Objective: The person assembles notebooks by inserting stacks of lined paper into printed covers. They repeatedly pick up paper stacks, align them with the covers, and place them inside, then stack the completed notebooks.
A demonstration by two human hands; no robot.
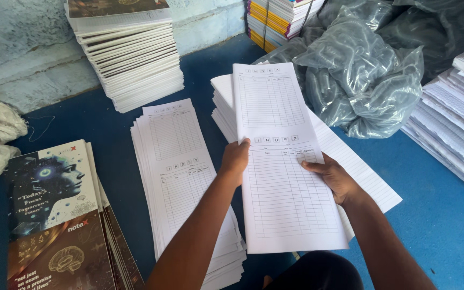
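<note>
Blue floor mat point(436, 215) ringed by paper stacks, with a long printed index sheet held up between two hands.

Left hand point(235, 159) pinches the index sheet point(283, 161) at its left edge, thumb on top; right hand point(335, 177) grips the right edge likewise. Held only at mid-length, the sheet could sag, crease or slip askew, landing crooked on the pile of index sheets point(181, 177) at left. Ruled sheets point(371, 182) lie just beneath it, so it may get mixed in there. Near the covers point(55, 215), the pile's lower end is already fanned and could slide.
</note>
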